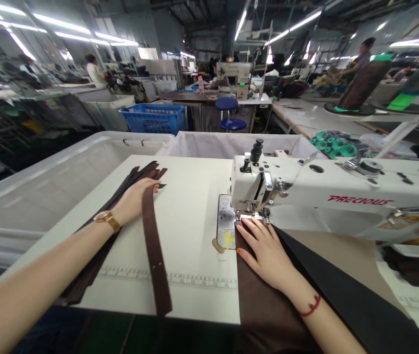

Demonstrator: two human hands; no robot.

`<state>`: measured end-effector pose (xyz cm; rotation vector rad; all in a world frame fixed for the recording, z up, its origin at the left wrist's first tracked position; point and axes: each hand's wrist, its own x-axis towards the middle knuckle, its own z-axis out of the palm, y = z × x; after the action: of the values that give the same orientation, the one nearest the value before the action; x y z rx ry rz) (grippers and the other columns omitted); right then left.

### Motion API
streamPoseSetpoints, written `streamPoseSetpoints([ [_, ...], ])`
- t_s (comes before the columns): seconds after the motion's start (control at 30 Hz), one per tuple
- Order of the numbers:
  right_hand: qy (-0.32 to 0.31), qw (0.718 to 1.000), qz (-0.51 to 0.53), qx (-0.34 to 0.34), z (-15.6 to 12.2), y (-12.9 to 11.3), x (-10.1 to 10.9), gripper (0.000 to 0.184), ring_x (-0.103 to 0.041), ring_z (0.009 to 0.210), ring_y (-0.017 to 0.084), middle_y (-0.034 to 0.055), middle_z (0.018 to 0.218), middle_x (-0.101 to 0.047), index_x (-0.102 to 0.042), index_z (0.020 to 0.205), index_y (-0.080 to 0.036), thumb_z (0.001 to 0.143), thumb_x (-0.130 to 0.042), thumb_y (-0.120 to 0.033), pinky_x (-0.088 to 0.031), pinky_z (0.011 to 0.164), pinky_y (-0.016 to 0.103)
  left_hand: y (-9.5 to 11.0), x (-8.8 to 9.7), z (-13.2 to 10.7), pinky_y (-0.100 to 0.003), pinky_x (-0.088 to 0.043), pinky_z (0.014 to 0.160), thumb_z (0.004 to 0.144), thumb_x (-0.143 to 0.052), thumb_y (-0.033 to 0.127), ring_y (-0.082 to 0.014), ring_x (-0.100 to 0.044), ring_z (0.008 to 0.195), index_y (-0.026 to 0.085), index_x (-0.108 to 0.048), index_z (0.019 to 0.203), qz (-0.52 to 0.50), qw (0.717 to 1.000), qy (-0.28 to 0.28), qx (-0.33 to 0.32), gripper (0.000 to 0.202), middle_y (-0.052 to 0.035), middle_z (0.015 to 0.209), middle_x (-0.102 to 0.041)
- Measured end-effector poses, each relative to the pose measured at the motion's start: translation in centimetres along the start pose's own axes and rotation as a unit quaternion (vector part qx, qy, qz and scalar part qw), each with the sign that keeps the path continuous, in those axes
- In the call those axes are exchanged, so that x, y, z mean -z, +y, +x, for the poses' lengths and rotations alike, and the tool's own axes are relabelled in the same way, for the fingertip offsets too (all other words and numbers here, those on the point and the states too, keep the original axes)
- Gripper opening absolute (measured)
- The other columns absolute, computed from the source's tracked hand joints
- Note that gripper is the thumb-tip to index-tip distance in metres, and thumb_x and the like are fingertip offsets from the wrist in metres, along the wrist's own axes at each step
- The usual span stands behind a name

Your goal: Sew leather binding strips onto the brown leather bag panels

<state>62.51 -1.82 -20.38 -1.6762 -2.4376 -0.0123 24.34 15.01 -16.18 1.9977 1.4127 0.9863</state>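
Observation:
My left hand (137,199) is closed on the top end of a brown leather strip (153,250), which hangs down across the white table and over the printed ruler. Under and beside that hand lies a bundle of dark brown and black strips (95,268). My right hand (266,250) lies flat with fingers spread on a large brown leather panel (259,307), fingertips close to the presser foot of the white sewing machine (327,187). A black folded edge (342,275) of material runs beside my right wrist. The panel's far edge reaches under the needle area.
White bins (58,182) stand behind and left of the sewing table (194,216). A blue basket (153,118) and blue stools (231,123) are farther back. Thread cones (369,83) stand at the right. Other people sit at work in the distance.

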Motion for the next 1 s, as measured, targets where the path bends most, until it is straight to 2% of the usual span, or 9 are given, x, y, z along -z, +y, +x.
streamPoseSetpoints([
  [0.07,0.008,1.000,0.001,0.003,0.1,0.1,-0.2,0.051,-0.028,0.138,0.030,0.0050,0.153,-0.032,-0.040,0.143,-0.028,0.095,-0.043,-0.044,-0.024,0.111,0.056,1.1,-1.6,-0.7,-0.046,-0.045,0.099,0.091,-0.046,0.052,-0.0245,-0.063,0.100,0.009,-0.054,0.123,-0.095,0.995,0.020,0.028,0.054,-0.0131,0.108,-0.066],
  [0.13,0.022,1.000,0.001,0.010,0.2,0.2,-0.5,0.051,-0.029,0.138,0.031,0.0054,0.152,-0.034,-0.042,0.142,-0.027,0.095,-0.043,-0.044,-0.025,0.110,0.056,2.3,-3.3,-1.5,-0.044,-0.049,0.096,0.094,-0.037,0.056,-0.0242,-0.066,0.100,0.007,-0.047,0.129,-0.186,0.981,0.035,0.048,0.061,-0.0158,0.108,-0.068],
  [0.27,0.057,0.998,-0.012,0.030,0.3,0.9,-1.8,0.051,-0.030,0.138,0.032,0.0047,0.151,-0.036,-0.045,0.140,-0.028,0.093,-0.042,-0.048,-0.028,0.108,0.058,4.0,-5.9,-2.6,-0.043,-0.050,0.097,0.092,-0.045,0.058,-0.0252,-0.067,0.104,0.010,-0.051,0.126,-0.314,0.946,0.049,0.059,0.059,-0.0169,0.107,-0.069],
  [0.4,0.107,0.992,-0.029,0.055,0.5,1.9,-3.5,0.056,-0.033,0.137,0.033,0.0040,0.150,-0.038,-0.047,0.139,-0.027,0.091,-0.039,-0.055,-0.030,0.107,0.058,4.3,-7.0,-3.1,-0.044,-0.049,0.098,0.093,-0.049,0.052,-0.0247,-0.067,0.102,0.012,-0.049,0.131,-0.373,0.923,0.065,0.064,0.055,-0.0170,0.105,-0.070],
  [0.57,0.183,0.977,-0.049,0.095,0.8,2.8,-4.7,0.061,-0.044,0.129,0.036,0.0078,0.144,-0.047,-0.047,0.139,-0.026,0.089,-0.037,-0.059,-0.035,0.100,0.060,3.4,-7.9,-3.6,-0.047,-0.050,0.095,0.095,-0.049,0.046,-0.0217,-0.065,0.099,0.016,-0.052,0.127,-0.389,0.912,0.107,0.074,0.044,-0.0111,0.112,-0.066],
  [0.73,0.203,0.970,-0.061,0.118,1.0,3.2,-5.2,0.061,-0.047,0.126,0.036,0.0068,0.143,-0.048,-0.041,0.141,-0.029,0.087,-0.039,-0.057,-0.039,0.095,0.061,2.6,-8.9,-3.6,-0.044,-0.051,0.091,0.095,-0.050,0.043,-0.0206,-0.063,0.099,0.018,-0.056,0.121,-0.373,0.914,0.139,0.071,0.036,-0.0094,0.116,-0.062],
  [0.87,0.200,0.971,-0.065,0.117,1.0,3.3,-5.3,0.060,-0.047,0.127,0.035,0.0060,0.144,-0.047,-0.042,0.141,-0.029,0.087,-0.040,-0.056,-0.040,0.094,0.061,2.7,-9.3,-3.7,-0.043,-0.051,0.090,0.096,-0.048,0.042,-0.0205,-0.062,0.100,0.019,-0.055,0.121,-0.316,0.935,0.146,0.064,0.035,-0.0094,0.118,-0.061],
  [1.0,0.172,0.978,-0.061,0.098,0.9,3.0,-4.9,0.058,-0.044,0.129,0.035,0.0060,0.143,-0.048,-0.049,0.137,-0.028,0.088,-0.039,-0.056,-0.038,0.098,0.061,3.7,-8.9,-4.4,-0.044,-0.051,0.091,0.096,-0.047,0.041,-0.0205,-0.061,0.101,0.020,-0.055,0.122,-0.197,0.969,0.142,0.035,0.034,-0.0092,0.117,-0.061],
])
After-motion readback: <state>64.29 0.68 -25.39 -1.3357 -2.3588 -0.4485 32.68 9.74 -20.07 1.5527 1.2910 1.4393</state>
